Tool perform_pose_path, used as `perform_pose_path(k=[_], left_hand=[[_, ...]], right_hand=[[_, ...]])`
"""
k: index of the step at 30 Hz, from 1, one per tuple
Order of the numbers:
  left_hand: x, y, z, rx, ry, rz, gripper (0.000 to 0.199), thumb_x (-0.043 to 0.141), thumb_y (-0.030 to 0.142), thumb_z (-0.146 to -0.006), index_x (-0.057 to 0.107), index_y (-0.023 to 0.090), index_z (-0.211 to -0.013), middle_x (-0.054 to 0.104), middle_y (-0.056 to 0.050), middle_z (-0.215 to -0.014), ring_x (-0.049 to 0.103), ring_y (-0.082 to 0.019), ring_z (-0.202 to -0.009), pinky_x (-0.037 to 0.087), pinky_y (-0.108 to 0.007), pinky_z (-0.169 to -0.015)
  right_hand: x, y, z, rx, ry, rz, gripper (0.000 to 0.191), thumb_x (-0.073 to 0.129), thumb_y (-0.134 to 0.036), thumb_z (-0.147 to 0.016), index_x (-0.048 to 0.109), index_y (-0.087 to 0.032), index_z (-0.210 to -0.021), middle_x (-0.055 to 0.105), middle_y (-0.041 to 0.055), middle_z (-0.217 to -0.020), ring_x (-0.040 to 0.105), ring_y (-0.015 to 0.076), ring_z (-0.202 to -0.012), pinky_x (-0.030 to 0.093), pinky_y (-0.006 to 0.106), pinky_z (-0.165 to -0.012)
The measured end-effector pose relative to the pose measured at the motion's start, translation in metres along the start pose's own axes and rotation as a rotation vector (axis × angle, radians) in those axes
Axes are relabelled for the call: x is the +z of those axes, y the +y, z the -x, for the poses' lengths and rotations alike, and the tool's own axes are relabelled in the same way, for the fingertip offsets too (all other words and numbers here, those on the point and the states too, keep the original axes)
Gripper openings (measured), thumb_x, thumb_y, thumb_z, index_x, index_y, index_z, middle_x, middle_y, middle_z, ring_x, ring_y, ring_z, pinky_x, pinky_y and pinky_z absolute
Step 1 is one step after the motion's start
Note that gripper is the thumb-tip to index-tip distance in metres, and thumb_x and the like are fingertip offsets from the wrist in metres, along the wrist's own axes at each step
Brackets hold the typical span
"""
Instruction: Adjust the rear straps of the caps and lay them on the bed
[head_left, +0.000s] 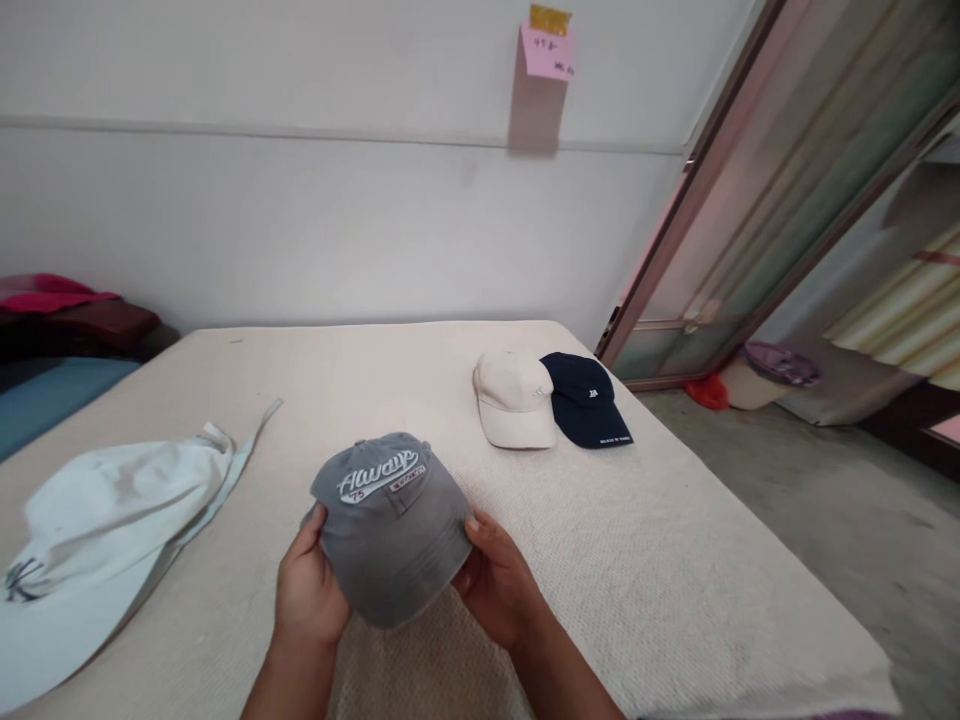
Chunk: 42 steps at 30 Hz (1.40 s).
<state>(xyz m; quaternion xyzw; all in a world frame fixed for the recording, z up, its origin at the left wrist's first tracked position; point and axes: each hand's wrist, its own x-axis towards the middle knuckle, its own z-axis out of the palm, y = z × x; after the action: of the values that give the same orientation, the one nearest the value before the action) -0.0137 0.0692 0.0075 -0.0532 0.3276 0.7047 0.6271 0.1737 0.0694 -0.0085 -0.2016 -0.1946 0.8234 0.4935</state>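
A grey baseball cap with "Always" stitched on its front is held up between both hands, its brim tilted down toward me. My left hand grips its left side, thumb on the outside. On the right, my right hand pinches the brim's edge between thumb and fingers; some fingertips are hidden beneath. Further back lie a cream cap and a navy cap, side by side and touching. To the left rests a white cap on its side, its strap sticking out.
The caps lie on a table with a beige textured cover. A white wall stands behind it, with a pink note taped up. At right are a sliding door and a bin on the floor.
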Motion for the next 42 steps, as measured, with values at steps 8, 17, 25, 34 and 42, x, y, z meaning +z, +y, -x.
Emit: perform_pose_path(k=[8,17,25,34,42], left_hand=[[-0.006,-0.005,0.001,0.130,0.171,-0.043,0.039,0.033,0.016,-0.090,0.061,0.029,-0.115,0.071,0.002,-0.061,0.071,-0.019,-0.073,0.055,-0.035,-0.078],[-0.002,-0.016,-0.004,-0.087,0.031,-0.086,0.035,0.034,0.024,-0.092,0.063,0.009,-0.079,0.069,-0.012,-0.073,0.067,-0.017,-0.060,0.056,-0.027,-0.056],[-0.002,-0.016,-0.004,-0.124,0.077,-0.056,0.023,0.037,0.011,-0.090,0.059,0.009,-0.083,0.065,-0.009,-0.074,0.065,-0.012,-0.059,0.054,-0.019,-0.048],[0.002,-0.015,-0.003,-0.154,0.106,-0.020,0.022,0.038,0.009,-0.089,0.057,0.010,-0.077,0.061,-0.006,-0.072,0.060,-0.009,-0.053,0.052,-0.017,-0.043],[0.001,-0.017,-0.002,-0.172,0.108,-0.035,0.020,0.040,0.007,-0.088,0.055,0.009,-0.076,0.060,-0.005,-0.071,0.059,-0.008,-0.051,0.049,-0.016,-0.042]], right_hand=[[-0.004,-0.007,0.007,0.044,-0.098,0.041,0.025,0.068,-0.027,-0.076,0.060,-0.014,-0.096,0.036,-0.0085,-0.053,0.020,0.0022,-0.041,0.020,0.017,-0.041],[0.007,-0.059,-0.027,-0.066,-0.130,0.155,0.028,0.066,-0.022,-0.077,0.056,-0.016,-0.103,0.040,-0.0079,-0.059,0.023,0.0020,-0.042,0.023,0.017,-0.044],[0.012,-0.107,-0.140,-0.292,0.063,0.155,0.029,0.068,-0.012,-0.068,0.040,-0.020,-0.069,0.043,-0.0089,-0.057,0.040,0.0039,-0.046,0.035,0.017,-0.046],[-0.068,-0.064,-0.179,-0.277,0.389,0.190,0.037,0.066,-0.010,-0.069,0.031,-0.021,-0.065,0.044,-0.0094,-0.046,0.046,0.0063,-0.042,0.036,0.017,-0.040],[-0.070,-0.051,-0.161,-0.279,0.428,0.245,0.028,0.063,-0.012,-0.069,0.036,-0.020,-0.065,0.050,-0.0053,-0.049,0.054,0.0091,-0.047,0.046,0.021,-0.045]])
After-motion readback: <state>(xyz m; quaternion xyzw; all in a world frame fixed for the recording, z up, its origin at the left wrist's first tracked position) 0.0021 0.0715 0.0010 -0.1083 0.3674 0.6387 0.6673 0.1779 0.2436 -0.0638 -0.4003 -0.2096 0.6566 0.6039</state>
